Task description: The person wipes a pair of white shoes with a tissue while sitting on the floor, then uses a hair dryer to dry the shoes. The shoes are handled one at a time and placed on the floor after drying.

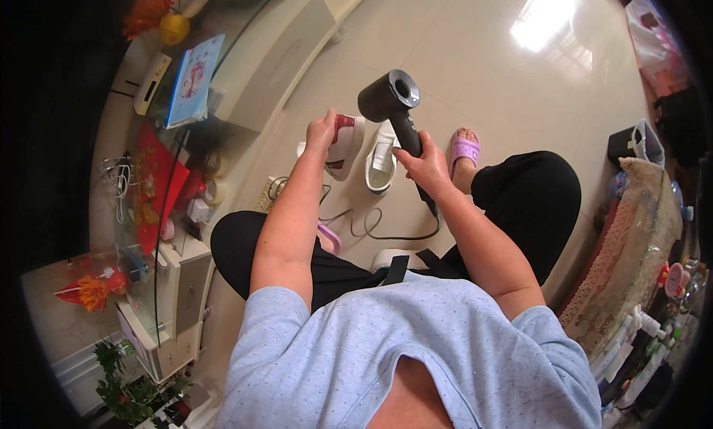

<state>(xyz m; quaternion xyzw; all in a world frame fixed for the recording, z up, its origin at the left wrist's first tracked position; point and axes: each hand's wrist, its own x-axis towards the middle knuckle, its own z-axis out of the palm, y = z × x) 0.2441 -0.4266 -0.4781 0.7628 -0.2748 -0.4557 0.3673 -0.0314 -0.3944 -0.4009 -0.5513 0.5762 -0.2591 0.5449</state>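
Observation:
My left hand (321,133) grips a white sneaker with dark red trim (348,142), held up on its side. In my right hand (426,164) is the handle of a dark grey hair dryer (384,98), its round head raised above the floor. The dryer's cord (384,237) trails in loops over the tiles towards a power strip (270,194), partly hidden behind my left forearm. Between my hands a second white shoe (382,162) rests on the floor with its opening facing up. Whether the dryer is running cannot be seen.
On the left stands a glass-topped cabinet (189,290) bearing a blue-edged booklet (195,81) and red decorations. A lace-covered table (640,234) and a waste bin (638,144) are at the right. My feet wear pink slippers (465,148). A white stool or seat edge (390,258) shows below me.

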